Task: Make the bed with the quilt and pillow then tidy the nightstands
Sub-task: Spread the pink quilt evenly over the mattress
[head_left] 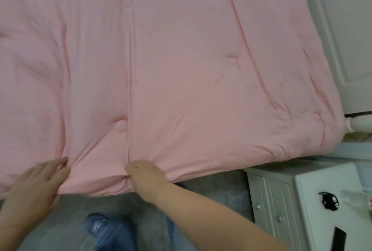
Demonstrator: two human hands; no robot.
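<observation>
The pink quilt (181,59) fills most of the frame, spread over the bed, its near edge hanging just past the side along the lower middle, and the step in hand looks like straightening that edge. To do it well, both hands should draw the bunched cloth between them outward and toward the body together, so the long crease running up the middle flattens instead of shifting sideways; a pull from one side alone would likely drag the tufted buttons off line. The left hand (38,182), at lower left, lies on the edge with fingers spread and fairly straight, tips pressing into a fold; whether the thumb catches cloth underneath I cannot tell. The right hand (147,178), lower middle, reaches in on a long bare forearm from the lower right, wrist bent down, fingers curled over the edge and seemingly pinching a gather at the foot of the crease. No pillow shows in view. The white nightstand (281,200) stands at lower right, just beside the quilt's corner, with a small black object (329,200) and a dark strip (338,238) on top waiting for later tidying
</observation>
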